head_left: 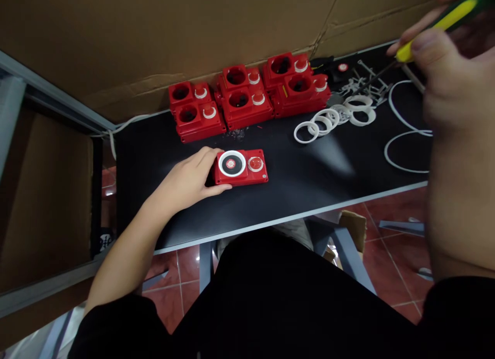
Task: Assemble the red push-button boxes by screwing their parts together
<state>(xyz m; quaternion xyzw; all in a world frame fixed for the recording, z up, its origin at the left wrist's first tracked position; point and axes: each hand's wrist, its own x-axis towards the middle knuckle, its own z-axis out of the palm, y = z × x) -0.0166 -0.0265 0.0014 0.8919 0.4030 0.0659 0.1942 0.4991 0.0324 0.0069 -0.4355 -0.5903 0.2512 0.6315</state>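
A red alarm box [251,181] with a white ring, a black round disc and a small clear-red dome lies on the black tabletop. My left hand [197,176] grips its left end, thumb along the near side and fingers over the far side. Raised at the upper right, close to the camera, my right hand [452,70] is closed around a screwdriver [458,16] with a yellow and green handle. Its thin shaft points down and left, over the loose screws [358,85].
Several similar red housings [247,109] with open round holes stand along the cardboard wall [174,29]. White rings [307,132] and looped white cords [406,151] lie at the right. Small debris [237,134] sits before the housings. A metal frame [11,101] rises at the left.
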